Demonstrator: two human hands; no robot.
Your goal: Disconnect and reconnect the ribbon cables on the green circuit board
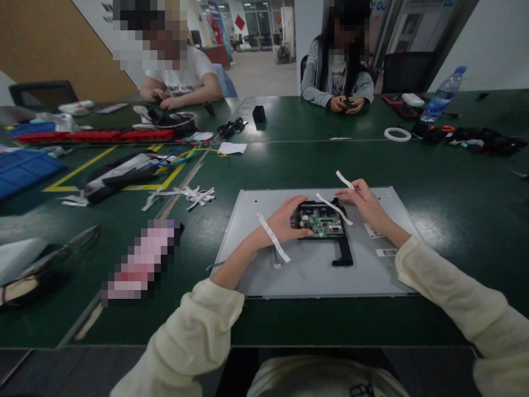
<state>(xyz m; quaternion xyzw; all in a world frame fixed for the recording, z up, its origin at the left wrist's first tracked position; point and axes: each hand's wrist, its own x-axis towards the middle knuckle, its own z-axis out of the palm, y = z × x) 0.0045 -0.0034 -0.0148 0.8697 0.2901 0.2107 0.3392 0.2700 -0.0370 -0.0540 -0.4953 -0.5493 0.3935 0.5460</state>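
A green circuit board (pixel 320 225) sits in a black plastic frame (pixel 346 251) on the back of a flat grey panel (pixel 297 278). My left hand (pixel 281 223) grips the frame's left side, thumb at the lower edge and fingers along the top. One white tape strip (pixel 273 238) clings to the back of that hand. At the frame's top right corner, my right hand (pixel 363 203) is closed in a pinch; what lies between its fingertips is hidden. Another white strip (pixel 344 180) sticks up from its fingers. A third strip (pixel 334 208) slants across the board's upper right.
Left of the panel are loose white strips (pixel 192 196) and a pixelated pink phone-like object (pixel 144 259). Further back lie cables (pixel 233 127), a black box (pixel 258 114), a tape roll (pixel 397 134) and a water bottle (pixel 443 96). Two people sit across the green table (pixel 289 160).
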